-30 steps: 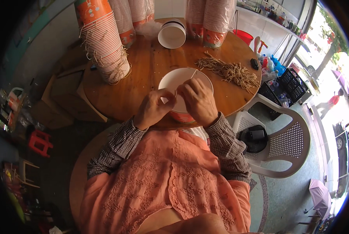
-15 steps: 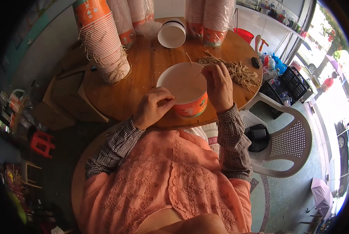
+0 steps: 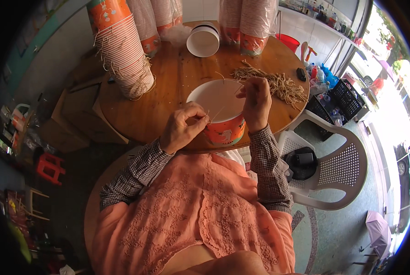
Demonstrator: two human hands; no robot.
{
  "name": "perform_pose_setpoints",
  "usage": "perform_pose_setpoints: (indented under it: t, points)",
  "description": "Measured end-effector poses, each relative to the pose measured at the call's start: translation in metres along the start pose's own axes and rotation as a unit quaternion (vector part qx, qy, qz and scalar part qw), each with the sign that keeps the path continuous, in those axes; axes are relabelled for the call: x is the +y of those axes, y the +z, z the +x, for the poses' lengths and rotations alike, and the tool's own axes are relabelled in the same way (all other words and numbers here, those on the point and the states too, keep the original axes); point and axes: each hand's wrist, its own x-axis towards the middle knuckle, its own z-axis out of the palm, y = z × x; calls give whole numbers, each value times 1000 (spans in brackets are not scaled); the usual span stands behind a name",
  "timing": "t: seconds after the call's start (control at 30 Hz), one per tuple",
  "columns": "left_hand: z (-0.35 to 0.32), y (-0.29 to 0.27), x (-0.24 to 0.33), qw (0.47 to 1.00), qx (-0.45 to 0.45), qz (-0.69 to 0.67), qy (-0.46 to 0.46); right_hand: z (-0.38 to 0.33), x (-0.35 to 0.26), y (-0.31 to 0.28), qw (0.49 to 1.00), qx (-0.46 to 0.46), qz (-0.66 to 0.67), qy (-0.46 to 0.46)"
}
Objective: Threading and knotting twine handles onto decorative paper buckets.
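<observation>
An orange paper bucket (image 3: 221, 112) with a white inside stands upright at the near edge of the round wooden table (image 3: 168, 91). My left hand (image 3: 184, 126) pinches a thin tan string at the bucket's left rim. At the right rim, my right hand (image 3: 255, 101) holds the string's other end above the opening. The string (image 3: 228, 82) arcs over the far rim between them.
A pile of tan strings (image 3: 271, 82) lies right of the bucket. Tall stacks of paper buckets (image 3: 122, 50) stand at the table's left and back, plus one empty bucket lying on its side (image 3: 204, 40). A white plastic chair (image 3: 333, 165) stands to my right.
The bucket went from tilted against my body to upright on the table. My right hand moved from the near rim to the right rim, and my left hand now pinches the string.
</observation>
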Motion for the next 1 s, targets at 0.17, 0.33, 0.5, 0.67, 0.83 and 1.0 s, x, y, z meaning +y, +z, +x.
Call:
perform_pose_setpoints:
  t: [0.17, 0.33, 0.5, 0.67, 0.83, 1.0]
  points:
    - [-1, 8, 2, 999, -45, 3, -16, -4, -2, -2, 999, -33, -6, -9]
    - [-5, -1, -6, 986, -14, 131, 97, -21, 16, -15, 999, -15, 22, 40]
    - [-9, -28, -18, 955, 0, 244, 170, -3, -5, -37, 967, -141, -175, -117]
    - [-16, -43, -29, 956, -3, 258, 138, -32, 11, -43, 947, -243, -179, -107]
    - [-12, -41, -32, 956, 6, 248, 156, -90, -6, -16, 946, -264, -180, -57]
    - [-14, -35, -29, 956, -13, 236, 176, -93, 0, -14, 921, -259, -246, -156]
